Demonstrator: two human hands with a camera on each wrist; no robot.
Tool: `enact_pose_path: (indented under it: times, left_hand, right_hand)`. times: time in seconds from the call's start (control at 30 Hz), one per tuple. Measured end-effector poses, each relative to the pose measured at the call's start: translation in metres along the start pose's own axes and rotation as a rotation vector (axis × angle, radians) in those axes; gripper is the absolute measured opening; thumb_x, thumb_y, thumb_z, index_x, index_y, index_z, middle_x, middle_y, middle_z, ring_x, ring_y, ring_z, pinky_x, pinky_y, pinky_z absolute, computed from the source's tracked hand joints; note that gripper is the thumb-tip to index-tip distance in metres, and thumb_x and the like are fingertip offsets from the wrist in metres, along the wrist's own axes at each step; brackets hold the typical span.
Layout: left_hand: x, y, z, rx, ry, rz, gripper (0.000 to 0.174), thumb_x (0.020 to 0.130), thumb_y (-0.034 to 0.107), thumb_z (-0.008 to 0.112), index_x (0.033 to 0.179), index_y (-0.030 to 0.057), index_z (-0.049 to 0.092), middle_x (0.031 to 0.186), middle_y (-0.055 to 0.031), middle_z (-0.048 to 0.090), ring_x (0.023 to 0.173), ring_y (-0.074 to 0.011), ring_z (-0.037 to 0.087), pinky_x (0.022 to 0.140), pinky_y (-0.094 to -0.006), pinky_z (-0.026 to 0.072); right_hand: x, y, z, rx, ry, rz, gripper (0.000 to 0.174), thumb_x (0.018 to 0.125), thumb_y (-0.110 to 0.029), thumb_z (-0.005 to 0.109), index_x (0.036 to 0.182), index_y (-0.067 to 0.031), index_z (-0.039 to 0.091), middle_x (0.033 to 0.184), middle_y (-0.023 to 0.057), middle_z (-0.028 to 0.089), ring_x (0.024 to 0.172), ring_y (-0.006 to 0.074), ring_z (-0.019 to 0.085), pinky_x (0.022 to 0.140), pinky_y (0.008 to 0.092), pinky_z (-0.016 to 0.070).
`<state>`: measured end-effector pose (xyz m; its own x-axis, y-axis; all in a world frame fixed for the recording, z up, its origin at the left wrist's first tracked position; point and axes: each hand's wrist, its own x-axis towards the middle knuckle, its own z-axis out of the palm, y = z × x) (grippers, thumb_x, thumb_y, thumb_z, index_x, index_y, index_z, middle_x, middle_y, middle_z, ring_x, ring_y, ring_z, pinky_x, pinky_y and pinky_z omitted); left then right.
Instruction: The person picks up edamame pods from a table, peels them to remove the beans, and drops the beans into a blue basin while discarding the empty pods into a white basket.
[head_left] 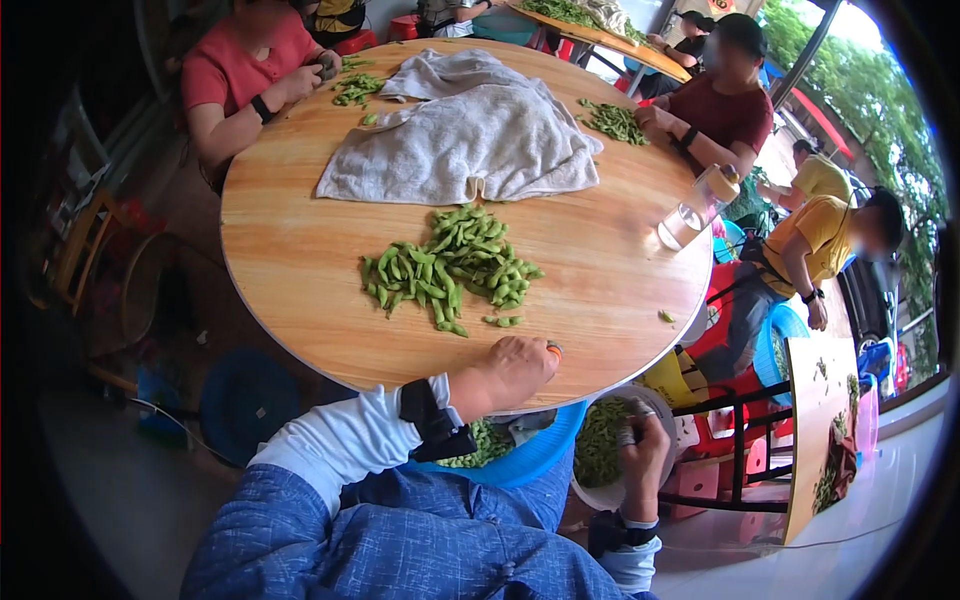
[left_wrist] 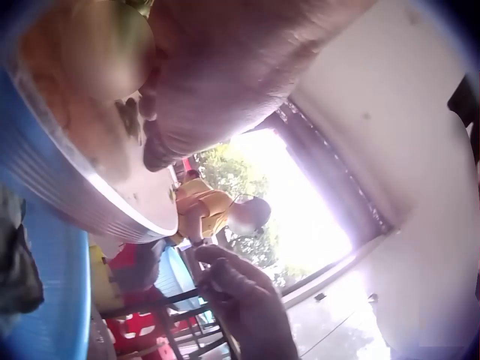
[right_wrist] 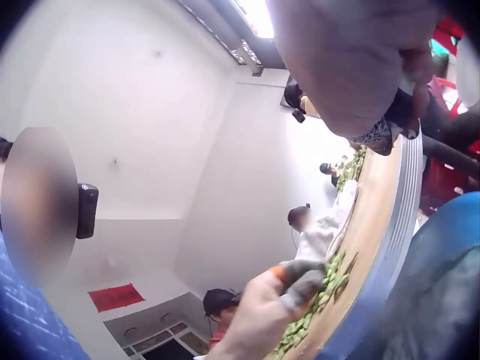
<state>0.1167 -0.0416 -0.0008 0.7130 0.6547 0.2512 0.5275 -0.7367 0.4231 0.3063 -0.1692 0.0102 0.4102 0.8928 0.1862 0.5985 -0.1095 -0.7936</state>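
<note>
In the head view my left hand [head_left: 512, 368] rests at the table's near edge, fingers bent under and partly hidden; I cannot tell whether it holds a pod. Grey and orange covers show on its fingertips in the right wrist view. A pile of green soybean pods [head_left: 440, 265] lies just beyond it on the round wooden table [head_left: 300, 290]. To the right, my right hand [head_left: 645, 450] hangs over a white bucket [head_left: 655, 400] of green pieces, fingers loosely bent, with nothing visible between them. A patterned cover [right_wrist: 375, 139] sits on one of its fingers.
A blue basin [head_left: 545, 450] with green beans sits on my lap, below the table edge. White towels [head_left: 470, 130] cover the table's middle. A clear bottle [head_left: 695, 210] stands at the right. Two people sit across, each at more pods [head_left: 615, 122]. Another table [head_left: 820, 430] stands right.
</note>
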Motion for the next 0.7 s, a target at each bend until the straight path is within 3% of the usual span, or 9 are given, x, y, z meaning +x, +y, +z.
enact_pose_path:
  times: [0.17, 0.27, 0.3, 0.37, 0.47, 0.53, 0.57, 0.67, 0.7]
  left_hand:
    - [-0.005, -0.008, 0.001, 0.059, -0.058, -0.045, 0.015, 0.076, 0.013, 0.053, 0.078, -0.0013, 0.052, 0.069, -0.0173, 0.055, 0.064, -0.0286, 0.057, 0.059, -0.0348, 0.0456]
    - [-0.026, -0.014, -0.005, -0.558, 0.130, -0.190, 0.011, 0.075, 0.008, 0.056, 0.081, -0.0015, 0.053, 0.070, -0.0126, 0.058, 0.062, -0.0181, 0.057, 0.058, -0.0295, 0.0452]
    - [-0.033, -0.009, -0.013, -0.842, 0.179, -0.231, 0.011, 0.076, 0.003, 0.056, 0.085, -0.0008, 0.053, 0.070, -0.0051, 0.057, 0.065, -0.0097, 0.053, 0.057, -0.0241, 0.0436]
    - [-0.048, -0.004, -0.023, -1.057, 0.137, -0.342, 0.009, 0.078, 0.003, 0.054, 0.086, -0.0001, 0.052, 0.073, -0.0024, 0.056, 0.069, -0.0084, 0.053, 0.059, -0.0226, 0.0442]
    - [-0.065, 0.006, -0.028, -1.260, 0.199, -0.314, 0.008, 0.081, 0.004, 0.051, 0.089, 0.0002, 0.051, 0.077, -0.0011, 0.054, 0.070, -0.0066, 0.051, 0.063, -0.0207, 0.0449]
    - [-0.072, 0.007, -0.031, -1.295, 0.259, -0.306, 0.010, 0.081, 0.004, 0.051, 0.089, -0.0016, 0.050, 0.077, -0.0019, 0.054, 0.066, -0.0067, 0.050, 0.063, -0.0209, 0.0440]
    - [-0.074, 0.008, -0.036, -1.385, 0.232, -0.422, 0.008, 0.081, 0.005, 0.050, 0.089, 0.0015, 0.051, 0.072, 0.0019, 0.050, 0.063, -0.0037, 0.046, 0.059, -0.0175, 0.0433]
    - [-0.080, -0.003, -0.044, -1.398, -0.079, -0.473, 0.009, 0.083, 0.008, 0.048, 0.088, 0.0026, 0.051, 0.068, 0.0028, 0.049, 0.058, -0.0031, 0.043, 0.051, -0.0156, 0.0369]
    - [-0.079, -0.002, -0.045, -1.426, -0.151, -0.511, 0.011, 0.084, 0.011, 0.046, 0.088, 0.0039, 0.052, 0.065, 0.0032, 0.048, 0.054, -0.0025, 0.041, 0.046, -0.0154, 0.0295]
  right_hand:
    - [-0.006, -0.014, 0.032, 0.221, -0.168, -0.022, 0.020, 0.076, -0.002, 0.057, 0.095, 0.0038, 0.056, 0.075, 0.0070, 0.060, 0.068, 0.0099, 0.055, 0.061, 0.0216, 0.0440]
    - [-0.004, -0.032, 0.048, 0.485, -0.403, 0.041, 0.032, 0.078, -0.003, 0.056, 0.108, 0.0045, 0.048, 0.076, 0.0059, 0.059, 0.070, 0.0093, 0.054, 0.064, 0.0218, 0.0438]
    - [-0.003, -0.039, 0.054, 0.577, -0.466, 0.075, 0.035, 0.078, -0.003, 0.056, 0.110, 0.0044, 0.046, 0.077, 0.0059, 0.058, 0.071, 0.0088, 0.054, 0.065, 0.0215, 0.0434]
    - [-0.001, -0.052, 0.068, 0.760, -0.575, 0.125, 0.031, 0.078, -0.002, 0.055, 0.108, 0.0056, 0.048, 0.076, 0.0054, 0.057, 0.071, 0.0086, 0.053, 0.066, 0.0206, 0.0426]
    - [0.003, -0.065, 0.080, 0.678, -0.665, 0.077, 0.024, 0.079, -0.002, 0.054, 0.102, 0.0046, 0.052, 0.075, 0.0026, 0.057, 0.068, 0.0076, 0.051, 0.063, 0.0207, 0.0423]
    - [0.005, -0.064, 0.080, 0.448, -0.564, -0.146, 0.024, 0.073, 0.000, 0.057, 0.097, 0.0004, 0.056, 0.070, 0.0048, 0.057, 0.061, 0.0174, 0.054, 0.059, 0.0249, 0.0432]
    - [0.008, -0.068, 0.076, 0.292, -0.509, -0.287, 0.027, 0.070, 0.001, 0.058, 0.097, -0.0007, 0.057, 0.070, 0.0064, 0.057, 0.061, 0.0209, 0.054, 0.058, 0.0267, 0.0436]
    - [0.013, -0.083, 0.064, -0.015, -0.432, -0.556, 0.028, 0.065, 0.004, 0.059, 0.092, -0.0012, 0.059, 0.072, 0.0109, 0.057, 0.064, 0.0258, 0.056, 0.058, 0.0277, 0.0446]
    - [0.013, -0.086, 0.063, -0.088, -0.422, -0.621, 0.028, 0.064, 0.005, 0.059, 0.091, -0.0009, 0.059, 0.074, 0.0124, 0.057, 0.066, 0.0266, 0.057, 0.059, 0.0274, 0.0449]
